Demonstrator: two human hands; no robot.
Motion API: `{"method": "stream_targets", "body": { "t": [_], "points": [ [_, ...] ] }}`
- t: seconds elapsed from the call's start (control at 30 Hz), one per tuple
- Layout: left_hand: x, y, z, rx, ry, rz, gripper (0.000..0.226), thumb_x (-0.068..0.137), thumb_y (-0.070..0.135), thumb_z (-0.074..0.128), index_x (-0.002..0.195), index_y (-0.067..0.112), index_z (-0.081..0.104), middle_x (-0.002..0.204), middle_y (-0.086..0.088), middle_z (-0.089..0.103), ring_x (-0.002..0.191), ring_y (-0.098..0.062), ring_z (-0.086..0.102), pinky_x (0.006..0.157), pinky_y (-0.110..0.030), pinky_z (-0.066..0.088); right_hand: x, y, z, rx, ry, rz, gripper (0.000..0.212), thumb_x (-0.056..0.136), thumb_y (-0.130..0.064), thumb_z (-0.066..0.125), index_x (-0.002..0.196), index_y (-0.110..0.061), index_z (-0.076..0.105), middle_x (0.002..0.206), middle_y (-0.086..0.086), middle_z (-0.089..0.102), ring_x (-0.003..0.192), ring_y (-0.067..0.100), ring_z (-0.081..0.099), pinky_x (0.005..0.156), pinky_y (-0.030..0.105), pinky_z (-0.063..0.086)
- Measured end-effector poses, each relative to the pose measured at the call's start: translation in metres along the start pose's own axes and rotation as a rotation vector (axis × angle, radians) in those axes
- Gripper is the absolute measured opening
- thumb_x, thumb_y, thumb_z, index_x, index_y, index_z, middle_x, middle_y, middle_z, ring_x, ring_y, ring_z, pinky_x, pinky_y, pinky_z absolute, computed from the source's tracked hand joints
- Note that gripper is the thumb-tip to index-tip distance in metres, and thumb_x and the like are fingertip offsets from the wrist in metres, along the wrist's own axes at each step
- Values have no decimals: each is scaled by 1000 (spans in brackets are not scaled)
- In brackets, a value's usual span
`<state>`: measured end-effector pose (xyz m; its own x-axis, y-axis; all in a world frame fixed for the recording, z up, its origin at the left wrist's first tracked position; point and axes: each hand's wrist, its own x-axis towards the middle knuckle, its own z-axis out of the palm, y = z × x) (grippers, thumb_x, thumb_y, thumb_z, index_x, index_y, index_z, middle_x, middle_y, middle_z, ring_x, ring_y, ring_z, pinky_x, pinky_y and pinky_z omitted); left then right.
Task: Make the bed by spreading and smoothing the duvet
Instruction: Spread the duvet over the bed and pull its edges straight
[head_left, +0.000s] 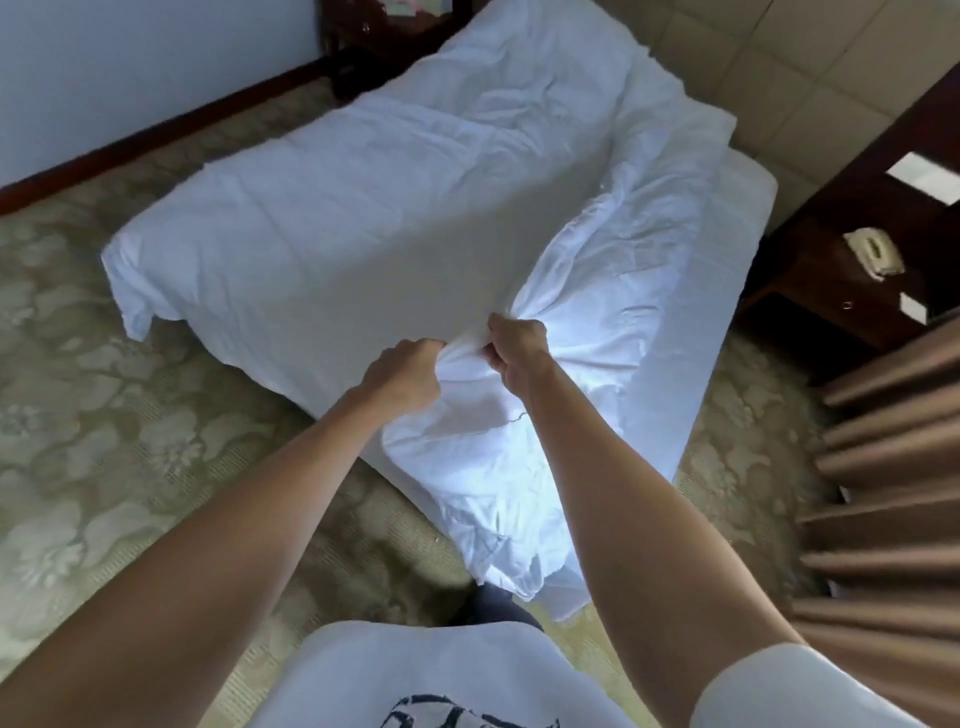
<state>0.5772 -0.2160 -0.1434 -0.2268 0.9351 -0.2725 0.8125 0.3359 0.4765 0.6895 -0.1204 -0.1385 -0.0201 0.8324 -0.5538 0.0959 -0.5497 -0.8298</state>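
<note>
Fingertips of both hands buried in duvet (363, 218) folds; nightstand (852, 249) cut by right edge; phone (875, 253) detail too small.

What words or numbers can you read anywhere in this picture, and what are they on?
None can be read.
White shirt: a dark printed design at the bottom edge, cut off, no letters to make out.
Telephone on the dark nightstand: any markings too small and blurred.
Papers at the top edge: blurred.
Duvet, held by left hand and right hand: plain.

White duvet (363, 208), floral grn carpet (104, 441)
</note>
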Motion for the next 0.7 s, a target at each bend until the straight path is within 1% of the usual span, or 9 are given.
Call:
{"method": "stream_targets", "body": {
  "t": [0.03, 0.07, 0.13, 0.23, 0.33, 0.4, 0.47, 0.6, 0.7],
  "points": [
    [0, -11, -6, 28, -1, -11, 49, 89, 1, 44, 136, 16, 48, 119, -16, 60, 104, -38, 59, 80, -39, 48, -6, -1, 9, -1, -38, -10, 8, 90, -2, 53, 89, -2, 61, 81, 12, 64, 66, 18, 61, 81, 34, 60],
    [1, -23, -9, 46, -4, -26, 50, 89, 1, 44, 138, 14, 45, 124, -16, 58, 108, -38, 58, 82, -40, 48, -12, -2, 17, 6, -106, -18, 13, 91, 4, 50, 91, -3, 61, 80, 12, 65, 63, 15, 63, 71, 27, 62],
    [5, -48, -16, 59, -24, -85, 51, 91, 4, 46, 141, 14, 41, 129, -15, 55, 112, -36, 56, 84, -40, 47, -24, -6, 34, 21, -299, -24, 23, 96, 6, 44, 103, -5, 62, 83, 11, 71, 64, 14, 66, 56, 19, 55],
    [9, -90, -20, 67, -62, -179, 29, 93, 13, 49, 123, 11, 49, 120, -12, 56, 103, -32, 56, 79, -39, 46, -30, -12, 61, -82, -464, -36, 16, 99, -6, 50, 104, -12, 64, 84, 5, 74, 68, 15, 68, 62, 21, 52],
    [15, -129, -28, 21, -101, -222, 12, 94, 15, 49, 105, 10, 51, 109, -10, 56, 95, -30, 56, 81, -43, 49, -13, -10, 87, -150, -420, -30, 16, 100, -10, 50, 94, -14, 64, 73, 2, 72, 56, 9, 65, 58, 20, 48],
    [24, -151, -38, -1, -128, -240, 12, 95, 18, 48, 104, 11, 52, 106, -9, 57, 95, -30, 57, 82, -43, 50, 3, -5, 102, -224, -405, 5, 18, 100, -9, 48, 92, -11, 63, 61, 0, 71, 46, 7, 63, 52, 19, 47],
    [36, -171, -53, -22, -120, -270, 15, 93, 18, 49, 104, 9, 56, 104, -9, 59, 94, -28, 60, 82, -41, 52, 20, 1, 124, -341, -420, 25, 15, 100, -7, 48, 96, -7, 62, 60, 1, 71, 43, 6, 62, 50, 17, 45],
    [63, -224, -86, -37, -105, -335, 17, 90, 17, 51, 99, 6, 60, 99, -10, 64, 90, -28, 63, 79, -38, 53, 57, 12, 189, -710, -392, 12, 8, 93, -3, 57, 94, -9, 62, 102, 19, 74, 66, 17, 64, 60, 23, 50],
    [78, -274, -116, -9, -146, -385, 10, 90, 14, 49, 82, 10, 52, 83, -8, 58, 73, -24, 58, 64, -32, 45, 78, 14, 248, -806, -420, -28, 10, 92, -7, 57, 86, -14, 62, 95, 11, 74, 84, 15, 66, 70, 25, 52]
  ]
}}
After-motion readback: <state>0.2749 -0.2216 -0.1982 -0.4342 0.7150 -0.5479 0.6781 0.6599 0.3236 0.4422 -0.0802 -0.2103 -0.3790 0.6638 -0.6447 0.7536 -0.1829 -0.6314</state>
